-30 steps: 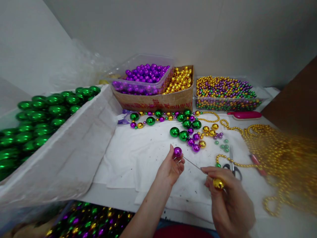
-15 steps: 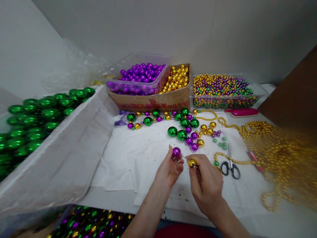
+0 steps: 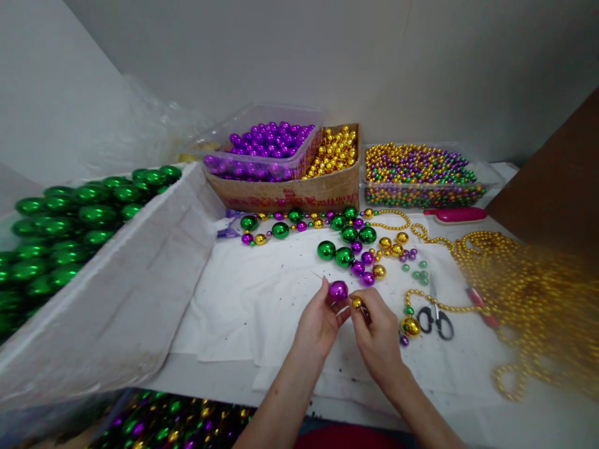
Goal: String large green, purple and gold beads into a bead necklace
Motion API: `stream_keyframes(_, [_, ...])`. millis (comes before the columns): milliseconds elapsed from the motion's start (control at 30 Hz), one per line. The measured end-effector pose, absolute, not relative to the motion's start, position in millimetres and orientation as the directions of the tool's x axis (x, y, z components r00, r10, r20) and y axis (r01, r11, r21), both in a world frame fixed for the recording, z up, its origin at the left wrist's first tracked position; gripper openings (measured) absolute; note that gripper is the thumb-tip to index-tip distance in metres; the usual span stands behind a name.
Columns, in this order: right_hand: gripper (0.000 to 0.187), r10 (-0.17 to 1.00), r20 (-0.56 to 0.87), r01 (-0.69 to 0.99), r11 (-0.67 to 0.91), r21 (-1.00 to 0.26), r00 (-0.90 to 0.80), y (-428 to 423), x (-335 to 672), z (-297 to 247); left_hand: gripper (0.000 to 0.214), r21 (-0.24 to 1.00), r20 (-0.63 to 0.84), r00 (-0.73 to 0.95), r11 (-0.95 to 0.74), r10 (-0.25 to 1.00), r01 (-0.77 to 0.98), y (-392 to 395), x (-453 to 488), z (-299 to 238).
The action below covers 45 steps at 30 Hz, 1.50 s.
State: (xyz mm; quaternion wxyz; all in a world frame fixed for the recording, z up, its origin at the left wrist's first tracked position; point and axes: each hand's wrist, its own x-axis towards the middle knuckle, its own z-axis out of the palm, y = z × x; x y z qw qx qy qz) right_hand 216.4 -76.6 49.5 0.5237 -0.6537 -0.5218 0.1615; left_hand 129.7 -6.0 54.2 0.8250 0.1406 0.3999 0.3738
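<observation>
My left hand pinches a shiny purple bead above the white cloth. Right beside it, my right hand is closed on a small gold bead, its fingertips almost touching the purple one. A larger gold bead and a small purple bead lie on the cloth just right of my right hand. A thin needle or wire tip pokes out left of the purple bead. Further back lies a strung row of green, purple and gold beads.
A white box of large green beads fills the left. At the back stand a tub of purple beads, a cardboard box of gold beads and a tray of mixed small beads. Scissors, a pink tool and gold bead strands lie right.
My right hand moved left from the wire's far end to meet the left hand. The larger gold bead it held now lies on the cloth; it pinches a smaller gold bead.
</observation>
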Motion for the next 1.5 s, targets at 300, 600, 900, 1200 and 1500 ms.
stream_keyframes(300, [0.046, 0.955, 0.226, 0.732, 0.013, -0.681, 0.193, -104.5, 263.5, 75.6, 0.019, 0.832, -0.203, 0.305, 0.328, 0.93, -0.448, -2.6, 116.8, 71.6])
stream_keyframes(600, [0.013, 0.916, 0.334, 0.493, 0.19, -0.849, 0.223, -61.6, 222.3, 83.8, 0.012, 0.946, 0.017, 0.313, 0.087, 0.95, -0.313, -17.6, 120.6, 94.0])
stream_keyframes(900, [0.019, 0.965, 0.155, 0.308, 0.084, -0.948, 0.213, -75.5, 259.3, 72.2, 0.017, 0.924, 0.062, 0.241, 0.036, 0.969, -0.38, -5.4, 107.6, 97.3])
stream_keyframes(1200, [0.019, 0.985, -0.081, -0.164, -0.056, -0.985, 0.151, -78.1, 244.0, 82.4, 0.016, 0.875, -0.032, 0.33, 0.186, 0.944, -0.446, -10.9, 117.1, 97.9])
stream_keyframes(1500, [0.016, 0.952, -0.037, -0.461, 0.113, -0.88, 0.303, -91.6, 254.6, 108.2, 0.017, 0.97, -0.056, 0.781, 0.22, 0.622, -0.105, -36.5, 138.3, 75.6])
